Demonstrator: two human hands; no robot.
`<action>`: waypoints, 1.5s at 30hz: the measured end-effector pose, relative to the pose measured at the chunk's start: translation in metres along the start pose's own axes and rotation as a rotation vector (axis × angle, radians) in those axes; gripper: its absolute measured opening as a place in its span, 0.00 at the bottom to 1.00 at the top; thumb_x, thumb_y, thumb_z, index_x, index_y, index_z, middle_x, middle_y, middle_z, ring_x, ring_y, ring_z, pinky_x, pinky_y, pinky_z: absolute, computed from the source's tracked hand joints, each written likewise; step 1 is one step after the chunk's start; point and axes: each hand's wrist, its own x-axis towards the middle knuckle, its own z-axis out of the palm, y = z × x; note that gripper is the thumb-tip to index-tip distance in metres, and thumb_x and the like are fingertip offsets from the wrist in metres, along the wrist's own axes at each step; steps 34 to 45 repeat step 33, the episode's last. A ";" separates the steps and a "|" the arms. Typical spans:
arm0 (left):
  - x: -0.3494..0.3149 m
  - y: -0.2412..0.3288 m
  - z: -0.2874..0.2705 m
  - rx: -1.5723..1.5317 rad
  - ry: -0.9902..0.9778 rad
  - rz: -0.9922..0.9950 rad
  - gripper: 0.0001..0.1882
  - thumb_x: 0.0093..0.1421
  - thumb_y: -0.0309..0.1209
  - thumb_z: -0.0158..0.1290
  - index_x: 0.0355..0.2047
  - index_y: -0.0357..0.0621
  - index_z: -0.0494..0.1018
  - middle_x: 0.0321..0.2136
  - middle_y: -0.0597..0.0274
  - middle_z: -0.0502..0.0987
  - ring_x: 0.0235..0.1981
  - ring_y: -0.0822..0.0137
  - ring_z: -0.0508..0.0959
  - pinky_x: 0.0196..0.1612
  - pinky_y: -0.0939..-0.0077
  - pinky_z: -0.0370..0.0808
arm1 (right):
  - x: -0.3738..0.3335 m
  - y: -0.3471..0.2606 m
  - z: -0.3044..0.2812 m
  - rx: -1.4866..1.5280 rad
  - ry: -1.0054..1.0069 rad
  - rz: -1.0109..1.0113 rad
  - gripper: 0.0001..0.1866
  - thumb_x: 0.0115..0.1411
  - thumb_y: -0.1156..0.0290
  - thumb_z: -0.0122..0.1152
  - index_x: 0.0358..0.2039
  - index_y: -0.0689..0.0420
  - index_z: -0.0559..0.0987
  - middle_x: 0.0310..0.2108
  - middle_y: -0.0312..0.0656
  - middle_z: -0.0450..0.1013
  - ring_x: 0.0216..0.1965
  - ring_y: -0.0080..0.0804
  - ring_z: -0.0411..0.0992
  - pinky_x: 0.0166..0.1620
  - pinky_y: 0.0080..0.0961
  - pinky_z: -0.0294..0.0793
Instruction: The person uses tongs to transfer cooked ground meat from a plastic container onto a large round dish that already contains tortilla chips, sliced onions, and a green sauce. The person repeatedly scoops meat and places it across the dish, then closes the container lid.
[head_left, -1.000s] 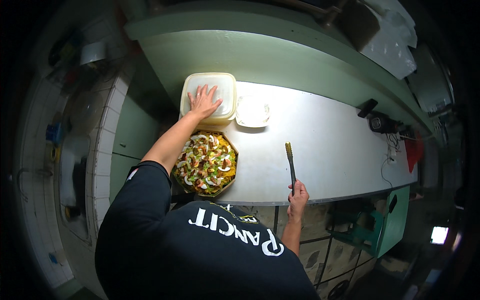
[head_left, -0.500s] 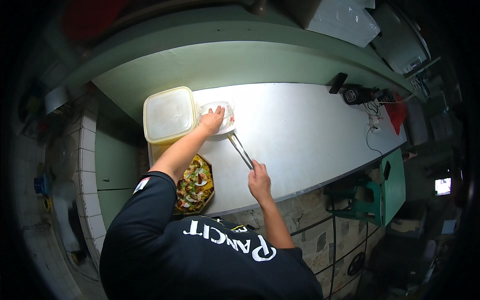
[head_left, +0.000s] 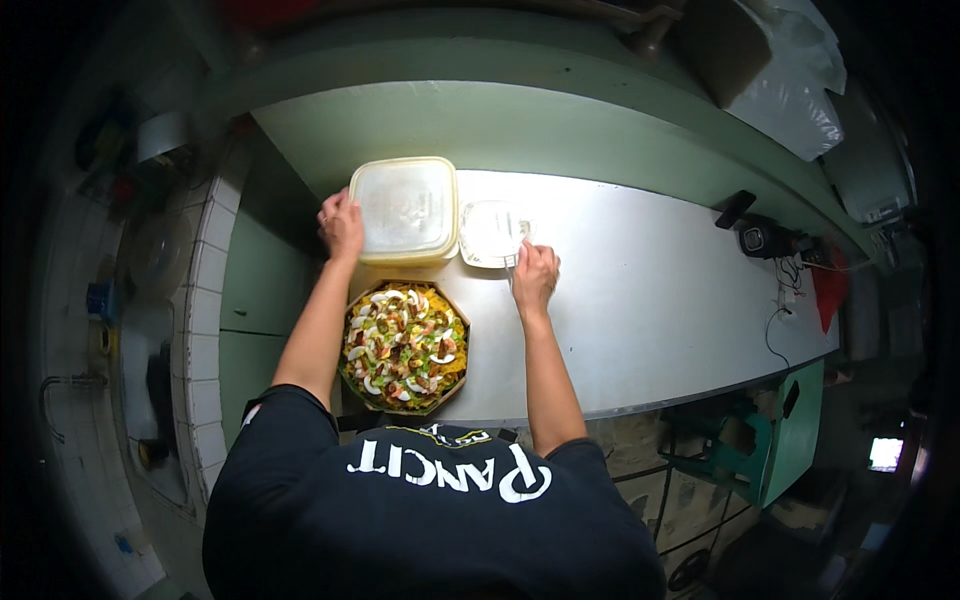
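Note:
My left hand (head_left: 341, 226) is at the left side of a square, lidded plastic container (head_left: 403, 208), its fingers curled against the rim. My right hand (head_left: 536, 275) is closed at the right edge of a small white dish (head_left: 488, 236) beside the container. A short, thin piece of the metal tongs (head_left: 512, 264) shows by its fingers; the rest is hidden or blurred. Nearer to me, between my forearms, sits an octagonal tray (head_left: 464, 385) filled with yellow noodles (head_left: 405, 345), topped with egg slices, shrimp and chopped greens.
The white tabletop (head_left: 640, 290) runs right to a black device (head_left: 765, 240) with cables and a red cloth or bag (head_left: 825, 295). A green wall (head_left: 520, 130) borders the far side. A green stool (head_left: 730, 435) stands at the lower right, below the table edge.
My left hand has left the white dish for the container's left side. My right hand has moved away from me, up to the dish, with the tongs. The noodle tray is now fully exposed.

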 end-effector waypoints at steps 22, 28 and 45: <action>-0.014 -0.125 -0.058 -0.614 -0.449 -0.800 0.45 0.54 0.71 0.43 0.63 0.58 0.56 0.43 0.56 0.74 0.23 0.71 0.70 0.22 0.77 0.69 | 0.009 0.012 -0.001 0.902 -0.053 0.200 0.20 0.66 0.62 0.49 0.53 0.60 0.73 0.36 0.41 0.76 0.17 0.18 0.67 0.11 0.14 0.60; -0.171 -0.330 -0.121 -0.212 -0.635 -0.893 0.18 0.63 0.42 0.50 0.22 0.43 0.71 0.17 0.64 0.70 0.14 0.70 0.68 0.16 0.71 0.65 | -0.224 0.161 -0.179 0.128 0.588 0.588 0.24 0.65 0.55 0.56 0.28 0.67 0.80 0.23 0.45 0.76 0.27 0.29 0.73 0.33 0.33 0.71; -0.252 -0.405 -0.154 0.293 -1.418 0.687 0.17 0.58 0.51 0.51 0.35 0.55 0.80 0.34 0.56 0.82 0.35 0.61 0.82 0.43 0.57 0.75 | -0.493 0.136 -0.201 -0.497 0.490 1.211 0.33 0.58 0.39 0.53 0.28 0.63 0.80 0.28 0.55 0.76 0.29 0.56 0.74 0.35 0.45 0.74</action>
